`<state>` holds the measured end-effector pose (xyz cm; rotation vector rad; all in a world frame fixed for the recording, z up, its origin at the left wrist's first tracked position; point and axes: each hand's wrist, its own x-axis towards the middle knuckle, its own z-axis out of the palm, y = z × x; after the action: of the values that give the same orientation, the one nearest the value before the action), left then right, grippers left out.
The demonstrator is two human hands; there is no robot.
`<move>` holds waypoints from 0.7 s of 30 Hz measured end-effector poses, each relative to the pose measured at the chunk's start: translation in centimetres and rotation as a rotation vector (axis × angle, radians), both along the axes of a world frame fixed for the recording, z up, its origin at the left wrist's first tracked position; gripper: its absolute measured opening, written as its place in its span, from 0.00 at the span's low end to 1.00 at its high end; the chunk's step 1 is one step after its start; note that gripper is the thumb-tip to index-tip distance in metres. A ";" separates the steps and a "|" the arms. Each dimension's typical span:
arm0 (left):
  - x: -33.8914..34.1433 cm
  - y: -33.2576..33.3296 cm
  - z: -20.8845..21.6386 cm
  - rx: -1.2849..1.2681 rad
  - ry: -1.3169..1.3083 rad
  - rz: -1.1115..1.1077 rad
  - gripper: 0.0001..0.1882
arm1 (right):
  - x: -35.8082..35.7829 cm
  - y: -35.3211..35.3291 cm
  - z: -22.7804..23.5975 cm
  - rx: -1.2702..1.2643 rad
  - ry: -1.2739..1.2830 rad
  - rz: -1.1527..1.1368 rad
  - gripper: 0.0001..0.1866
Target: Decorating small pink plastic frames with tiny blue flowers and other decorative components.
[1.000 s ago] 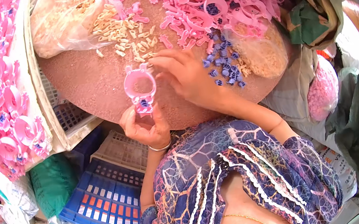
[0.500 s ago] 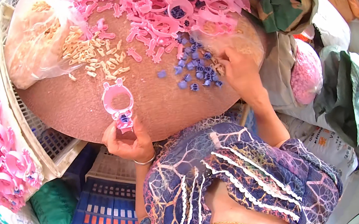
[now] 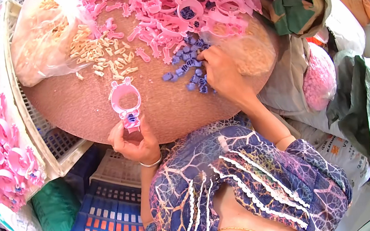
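Observation:
My left hand pinches the lower end of a pink plastic ring-shaped piece, held upright over the near part of the brown round table. A small blue part sits in the piece just below its ring. Farther right, my right hand reaches into a loose pile of small blue plastic parts. Its thumb and forefinger are together at the pile's right side; whatever is between the fingertips is too small to make out. The hand covers part of the pile.
A heap of pink pieces covers the table's far side. Cream-coloured parts spill from a clear bag at left. Another clear bag lies at right. A white crate of finished-looking pink pieces stands left; sacks crowd the right.
My right hand has moved left and slightly toward the far side, deeper over the blue parts. My left hand still holds the pink piece in nearly the same place.

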<state>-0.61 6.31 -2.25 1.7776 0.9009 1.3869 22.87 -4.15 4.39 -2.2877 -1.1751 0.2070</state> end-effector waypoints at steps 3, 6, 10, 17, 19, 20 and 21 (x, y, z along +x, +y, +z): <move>0.1 0.0 0.3 0.019 0.033 0.019 0.28 | 0.4 0.2 0.9 0.023 -0.005 0.020 0.11; 0.1 -0.1 0.2 -0.001 0.019 0.039 0.27 | -0.4 0.5 2.7 0.066 0.285 -0.089 0.11; -0.3 0.4 1.1 0.101 0.180 -0.034 0.27 | -0.8 0.5 3.6 0.078 0.942 -0.237 0.12; 0.1 0.5 1.3 0.128 0.200 -0.024 0.26 | 0.2 -0.3 2.0 0.117 -0.014 -0.077 0.14; 0.1 0.5 1.4 0.123 0.195 -0.026 0.26 | 1.0 -0.9 2.0 0.083 0.082 -0.092 0.13; 0.1 0.5 1.4 0.116 0.200 -0.021 0.26 | 1.0 -0.8 2.0 0.080 0.084 -0.092 0.13; 0.1 0.5 1.4 0.109 0.205 -0.016 0.26 | 0.9 -0.7 2.0 0.006 -0.019 -0.030 0.13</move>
<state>-0.54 6.76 -0.89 2.0336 0.9299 1.2818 23.82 -4.87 6.42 -2.3053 -1.1482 0.1698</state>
